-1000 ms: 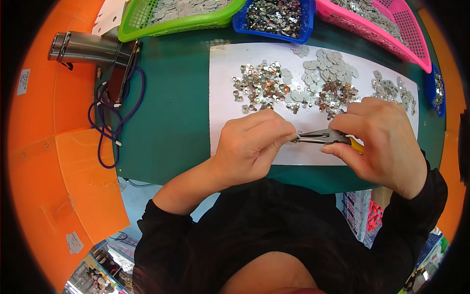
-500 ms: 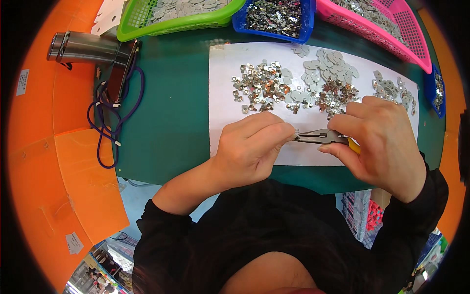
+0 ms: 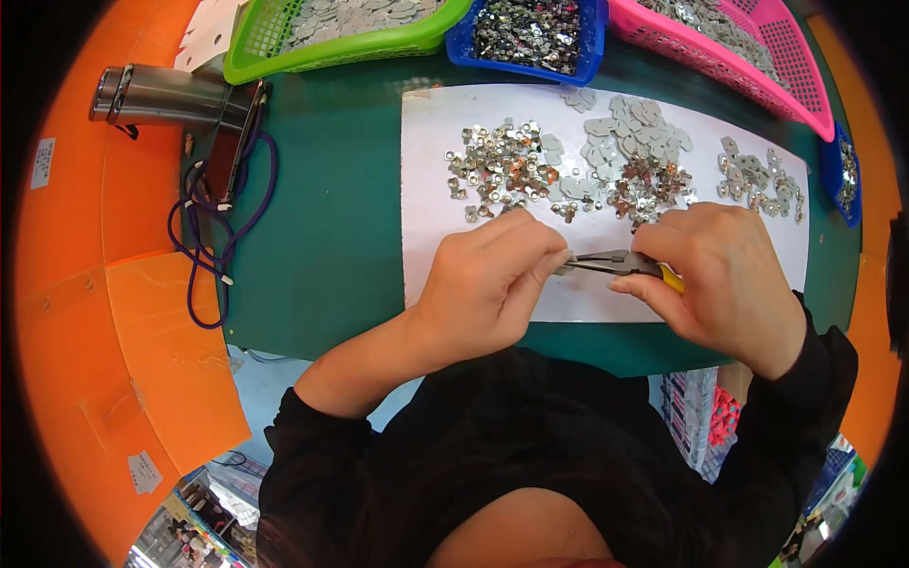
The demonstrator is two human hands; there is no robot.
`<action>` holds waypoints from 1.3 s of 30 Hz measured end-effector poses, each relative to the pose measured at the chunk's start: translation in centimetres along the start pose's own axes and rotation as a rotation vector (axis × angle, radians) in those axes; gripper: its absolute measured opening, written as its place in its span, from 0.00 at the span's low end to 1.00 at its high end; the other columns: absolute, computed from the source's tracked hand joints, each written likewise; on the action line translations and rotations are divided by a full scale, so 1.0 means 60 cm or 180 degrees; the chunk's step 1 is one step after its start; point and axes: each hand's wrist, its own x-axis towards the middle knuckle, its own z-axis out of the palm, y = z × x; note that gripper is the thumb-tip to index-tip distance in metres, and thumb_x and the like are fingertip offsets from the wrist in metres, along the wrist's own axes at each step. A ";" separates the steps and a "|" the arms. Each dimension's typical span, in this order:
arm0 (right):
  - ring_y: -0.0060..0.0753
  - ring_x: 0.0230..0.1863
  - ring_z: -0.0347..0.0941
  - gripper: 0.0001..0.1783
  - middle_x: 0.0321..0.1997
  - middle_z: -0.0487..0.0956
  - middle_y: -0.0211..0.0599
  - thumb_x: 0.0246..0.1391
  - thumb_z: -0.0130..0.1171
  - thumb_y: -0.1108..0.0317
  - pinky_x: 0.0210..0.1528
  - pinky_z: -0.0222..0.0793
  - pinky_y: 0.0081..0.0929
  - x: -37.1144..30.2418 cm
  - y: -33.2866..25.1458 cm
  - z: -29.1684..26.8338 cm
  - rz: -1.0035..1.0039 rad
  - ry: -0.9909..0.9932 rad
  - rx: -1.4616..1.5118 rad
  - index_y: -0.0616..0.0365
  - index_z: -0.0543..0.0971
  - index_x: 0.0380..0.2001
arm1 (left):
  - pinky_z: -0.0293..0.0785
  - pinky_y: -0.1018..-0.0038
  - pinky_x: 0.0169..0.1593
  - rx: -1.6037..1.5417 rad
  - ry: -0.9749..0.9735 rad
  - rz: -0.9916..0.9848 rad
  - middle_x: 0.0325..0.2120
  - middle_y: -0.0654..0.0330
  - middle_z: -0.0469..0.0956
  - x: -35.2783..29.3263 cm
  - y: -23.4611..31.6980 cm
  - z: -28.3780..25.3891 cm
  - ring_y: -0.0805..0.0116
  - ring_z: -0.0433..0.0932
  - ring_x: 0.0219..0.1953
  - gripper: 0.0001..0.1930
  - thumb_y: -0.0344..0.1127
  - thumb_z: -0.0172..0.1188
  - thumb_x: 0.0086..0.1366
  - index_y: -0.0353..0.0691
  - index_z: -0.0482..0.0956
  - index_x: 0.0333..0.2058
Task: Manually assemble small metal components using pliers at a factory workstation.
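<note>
My right hand [image 3: 724, 275] is closed round yellow-handled long-nose pliers [image 3: 632, 264], their jaws pointing left. At the tips of the jaws, my left hand [image 3: 497, 275] pinches a small grey metal plate [image 3: 565, 269], mostly hidden by the fingers. Both hands hover over the near part of a white sheet [image 3: 431, 218]. Just beyond them lie a heap of small shiny metal clips [image 3: 507, 161], a second heap of clips [image 3: 649, 189] and a pile of flat grey plates [image 3: 634, 133]. Further right is a looser group of grey pieces [image 3: 757, 180].
Along the far edge stand a green basket [image 3: 350, 59], a blue bin [image 3: 525, 71] and a pink basket [image 3: 724, 80], all holding metal parts. A smaller blue bin [image 3: 833, 185] is at the right. A steel flask [image 3: 161, 95], a phone [image 3: 232, 151] and a purple cord [image 3: 270, 189] lie left.
My right hand and the pliers have shifted slightly left and tilted a little. The left fingers have turned slightly at the jaw tips, still pinching the plate.
</note>
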 end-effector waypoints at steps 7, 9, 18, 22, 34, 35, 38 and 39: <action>0.53 0.25 0.72 0.15 0.20 0.75 0.43 0.47 0.70 0.60 0.27 0.66 0.40 0.000 0.006 0.001 0.0106 -0.0007 0.0492 0.59 0.77 0.24 | 0.70 0.74 0.28 -0.0864 0.0098 -0.0667 0.24 0.57 0.77 -0.004 0.001 0.003 0.66 0.75 0.23 0.02 0.20 0.60 0.61 0.33 0.78 0.31; 0.53 0.24 0.72 0.16 0.20 0.74 0.44 0.47 0.69 0.59 0.26 0.65 0.40 -0.001 0.006 0.001 0.0173 -0.0087 0.0577 0.60 0.77 0.23 | 0.70 0.74 0.28 -0.0892 0.0108 -0.0693 0.24 0.57 0.77 -0.006 -0.001 0.006 0.66 0.76 0.24 0.02 0.21 0.60 0.61 0.33 0.78 0.31; 0.52 0.24 0.72 0.16 0.19 0.73 0.42 0.48 0.69 0.59 0.26 0.65 0.40 -0.005 0.001 0.004 0.0206 -0.0278 0.0334 0.59 0.75 0.22 | 0.70 0.75 0.28 -0.0576 -0.0149 -0.0453 0.23 0.58 0.77 0.005 0.003 -0.012 0.68 0.77 0.24 0.02 0.22 0.60 0.62 0.33 0.79 0.30; 0.48 0.26 0.74 0.16 0.19 0.74 0.39 0.49 0.66 0.56 0.28 0.68 0.41 -0.003 -0.004 0.007 0.0000 -0.0176 0.0208 0.57 0.75 0.22 | 0.69 0.75 0.28 -0.0463 -0.1019 -0.0265 0.21 0.58 0.76 0.017 0.000 -0.041 0.69 0.77 0.24 0.02 0.22 0.61 0.60 0.34 0.79 0.28; 0.39 0.27 0.66 0.18 0.24 0.71 0.33 0.33 0.66 0.77 0.30 0.62 0.35 0.034 -0.013 0.106 -0.0141 0.1589 0.0106 0.52 0.82 0.33 | 0.80 0.71 0.34 -0.2991 0.1141 -0.1335 0.28 0.55 0.81 0.022 -0.046 -0.096 0.65 0.82 0.29 0.06 0.30 0.61 0.67 0.34 0.77 0.39; 0.37 0.29 0.66 0.21 0.24 0.69 0.30 0.30 0.65 0.76 0.31 0.60 0.34 0.041 -0.016 0.120 -0.0190 0.1771 0.0210 0.50 0.83 0.35 | 0.79 0.72 0.34 -0.3077 0.1167 -0.1339 0.27 0.56 0.81 0.023 -0.047 -0.093 0.66 0.81 0.28 0.06 0.31 0.60 0.68 0.34 0.77 0.39; 0.35 0.29 0.66 0.22 0.24 0.68 0.27 0.30 0.66 0.73 0.31 0.59 0.33 0.062 -0.040 0.132 -0.0334 0.1698 -0.0039 0.48 0.83 0.37 | 0.78 0.73 0.35 -0.3122 0.1287 -0.1311 0.27 0.57 0.80 0.025 -0.051 -0.093 0.67 0.81 0.28 0.07 0.32 0.59 0.69 0.35 0.78 0.39; 0.34 0.30 0.66 0.23 0.25 0.68 0.25 0.30 0.66 0.71 0.32 0.58 0.32 0.069 -0.035 0.150 -0.0459 0.1836 -0.0310 0.46 0.83 0.38 | 0.78 0.73 0.35 -0.3123 0.1287 -0.1310 0.27 0.57 0.80 0.025 -0.053 -0.093 0.67 0.81 0.28 0.07 0.32 0.59 0.69 0.35 0.78 0.39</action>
